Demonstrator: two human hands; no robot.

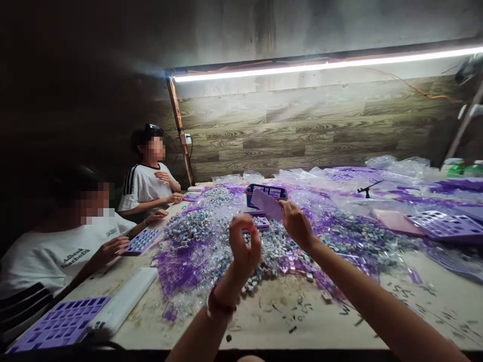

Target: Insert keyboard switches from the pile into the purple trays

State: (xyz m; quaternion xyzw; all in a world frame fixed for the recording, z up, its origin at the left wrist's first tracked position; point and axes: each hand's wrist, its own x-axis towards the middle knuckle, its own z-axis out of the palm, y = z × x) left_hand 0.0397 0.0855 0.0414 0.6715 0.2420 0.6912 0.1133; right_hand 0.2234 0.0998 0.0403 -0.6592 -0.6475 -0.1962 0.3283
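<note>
My right hand pinches a flat, light purple sheet by its right end and holds it up over the heap. My left hand is raised to its left, thumb and fingers curled together in a ring. What those fingertips hold, if anything, I cannot make out. Just behind them shows a small purple block-like piece. Beyond the sheet stands a dark blue basket with a reddish rim. Below both hands spreads a heap of small white and blue pieces mixed with clear and purple plastic.
Two people in white shirts sit at the left, one with hands at a purple tray. Nearer lie another purple tray and a long white object. At right are a stacked purple tray and a small black stand. A lamp hangs above.
</note>
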